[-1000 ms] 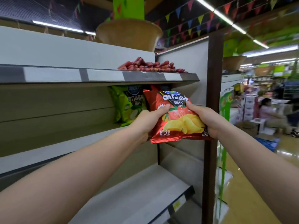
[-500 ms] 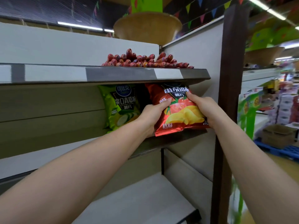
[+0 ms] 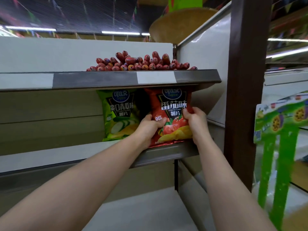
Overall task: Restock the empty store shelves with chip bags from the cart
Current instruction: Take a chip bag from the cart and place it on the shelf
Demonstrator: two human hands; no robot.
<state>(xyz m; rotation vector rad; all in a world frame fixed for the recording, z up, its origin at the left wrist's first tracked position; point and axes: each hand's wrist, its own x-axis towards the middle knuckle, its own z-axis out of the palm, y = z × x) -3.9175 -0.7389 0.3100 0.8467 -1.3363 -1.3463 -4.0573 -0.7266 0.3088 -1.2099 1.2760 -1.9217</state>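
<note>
Both left grip (image 3: 150, 126) and right grip (image 3: 195, 121) pinch the upright red chip bag (image 3: 173, 105).

Red chip bag (image 3: 173, 104): round blue logo at top w/ "可比克", upper part cut off by the shelf edge (image 3: 106, 80). Below it big white "番茄味", then small "TOMATO FLAV…", w/ the end hidden by the right hand (image 3: 196, 122), then "薯片". White badge at left starts w/ "0", the rest too small to read. Green chip bag (image 3: 120, 117): same "可比克" logo, "爽口青瓜味", "薯片", badge w/ "0". Green display stand (image 3: 280, 117) at right: print too blurred to read.
</note>
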